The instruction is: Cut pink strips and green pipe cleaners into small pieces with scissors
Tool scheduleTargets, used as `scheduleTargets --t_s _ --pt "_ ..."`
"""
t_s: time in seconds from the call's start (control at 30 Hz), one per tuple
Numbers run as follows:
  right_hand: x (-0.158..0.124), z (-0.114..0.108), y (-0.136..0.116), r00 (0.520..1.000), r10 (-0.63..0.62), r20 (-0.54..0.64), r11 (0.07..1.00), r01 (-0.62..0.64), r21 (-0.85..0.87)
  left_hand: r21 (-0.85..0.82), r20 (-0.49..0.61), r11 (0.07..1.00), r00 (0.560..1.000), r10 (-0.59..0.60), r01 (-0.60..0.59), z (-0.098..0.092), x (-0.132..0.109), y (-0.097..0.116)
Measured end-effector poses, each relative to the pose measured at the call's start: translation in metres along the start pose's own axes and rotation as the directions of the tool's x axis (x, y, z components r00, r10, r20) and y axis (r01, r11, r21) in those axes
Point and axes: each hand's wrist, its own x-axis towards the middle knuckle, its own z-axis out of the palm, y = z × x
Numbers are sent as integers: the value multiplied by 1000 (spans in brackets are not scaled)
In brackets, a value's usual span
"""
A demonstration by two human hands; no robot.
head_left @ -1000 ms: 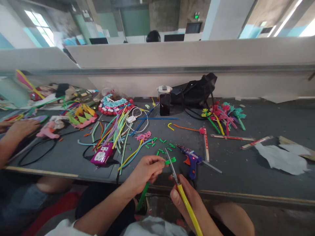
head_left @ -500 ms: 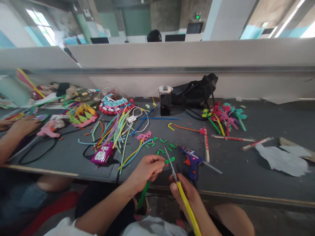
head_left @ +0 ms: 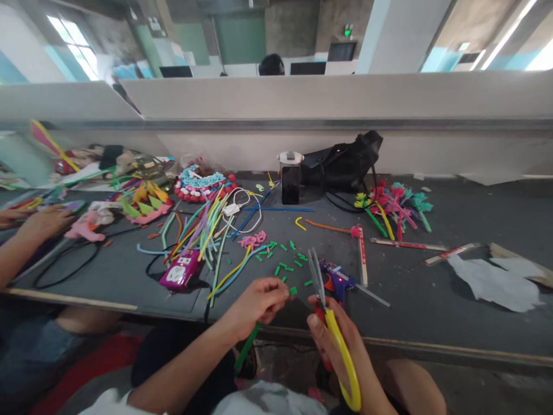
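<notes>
My left hand [head_left: 261, 302] is closed in a pinch on a green pipe cleaner [head_left: 247, 349]. A short end sticks out past the fingertips, and the long part hangs below the table edge. My right hand [head_left: 345, 334] grips scissors [head_left: 349, 369] with yellow and red handles, their blades slightly parted and pointing up and away. The blades stand to the right of the green end, apart from it. Several short green cut pieces [head_left: 283, 266] lie scattered on the table beyond my hands. A purple glue gun [head_left: 341, 280] with an orange trigger lies partly behind the scissors.
Left of my hands lie a bundle of coloured pipe cleaners [head_left: 207, 225] and a magenta box [head_left: 181, 270]. Further back stand a phone [head_left: 291, 184] against a bottle and a black bag [head_left: 341, 164]. Pipe-cleaner flowers [head_left: 400, 207] lie right. Another person's hand [head_left: 45, 222] is far left.
The scissors have moved right, away from the green pipe cleaner, and their blades and handles have opened. The green end at my left fingertips is shorter, and another cut piece lies on the table.
</notes>
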Motion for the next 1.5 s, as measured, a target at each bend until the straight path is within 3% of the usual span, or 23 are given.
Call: scheduleTargets --t_s 0.2,0.57,0.73,0.87,1.0,1.3,1.5 --pt "-1 2 -5 999 -52 7 998 52 47 109 139 992 987 -81 66 18 -14 -10" --pt "-2 -3 -1 998 -41 37 996 38 87 217 161 973 980 -113 76 17 -16 -14" --pt "3 -6 -6 996 14 85 994 -23 109 172 80 984 994 -68 53 6 -16 -2" --pt "-2 -4 -3 988 22 155 993 -39 110 50 -33 996 997 73 -71 -5 -14 13" --pt "-11 3 7 978 -17 209 997 0 82 -3 -48 990 989 143 -143 -6 -11 21" --pt "-12 9 7 968 -137 209 977 167 -132 3 4 996 996 88 -88 6 -7 18" --pt "-12 7 3 965 -153 212 971 186 -148 15 7 997 997 73 -73 3 -6 15"
